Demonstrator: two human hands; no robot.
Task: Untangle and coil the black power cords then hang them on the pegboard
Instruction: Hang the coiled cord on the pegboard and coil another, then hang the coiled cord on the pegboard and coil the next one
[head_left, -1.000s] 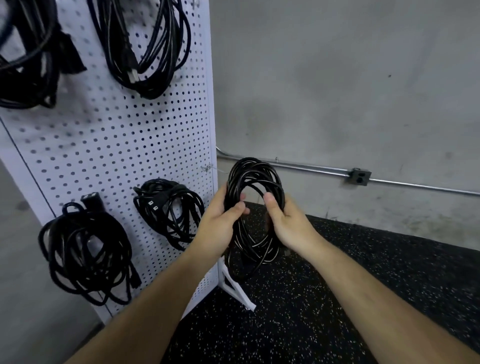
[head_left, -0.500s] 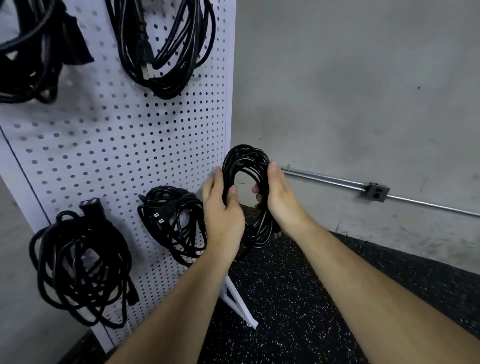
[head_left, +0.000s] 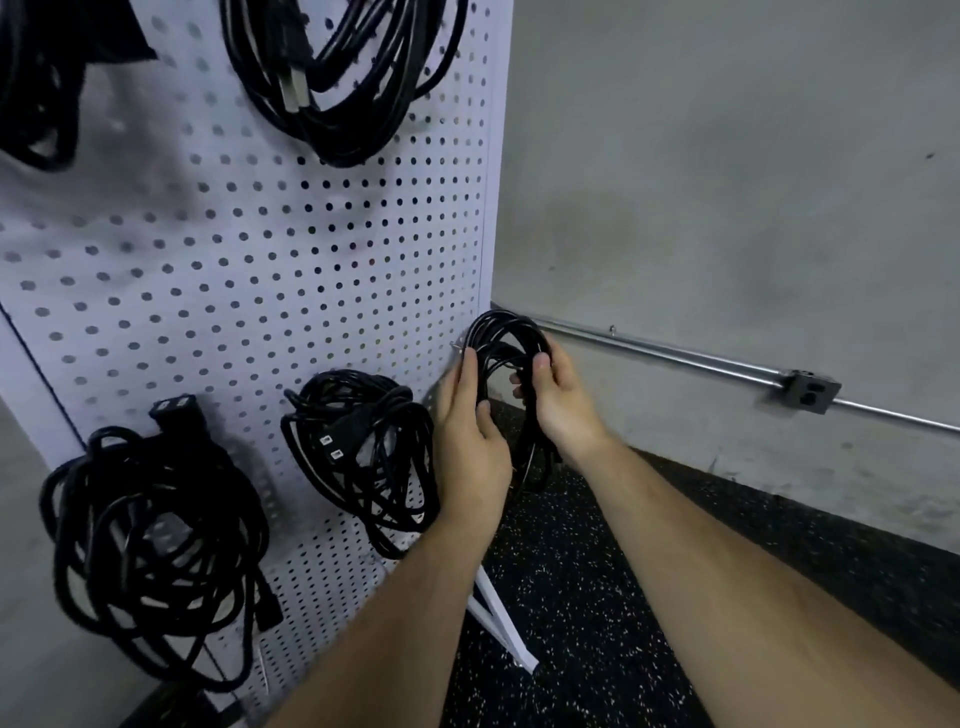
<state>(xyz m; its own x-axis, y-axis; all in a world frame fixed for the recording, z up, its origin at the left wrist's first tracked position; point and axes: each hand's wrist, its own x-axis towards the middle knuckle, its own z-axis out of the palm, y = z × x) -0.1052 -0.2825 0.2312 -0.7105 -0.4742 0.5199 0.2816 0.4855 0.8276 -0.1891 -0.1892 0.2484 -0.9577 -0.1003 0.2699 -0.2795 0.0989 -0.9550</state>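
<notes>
Both left hand (head_left: 470, 441) and right hand (head_left: 563, 410), fingers (head_left: 541, 364) clenched, grasp one coiled black power cord (head_left: 506, 332) beside a white perforated pegboard (head_left: 260, 260).

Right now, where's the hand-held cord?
Head view, centre: the cord is gripped by left hand and right hand, beside the lower right edge of the pegboard.

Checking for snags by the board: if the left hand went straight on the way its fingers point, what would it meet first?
Probably the small metal hook at the edge of the pegboard, just beyond the left hand, which grips the coiled cord. Depth is unclear, so it might pass beside it.
</notes>
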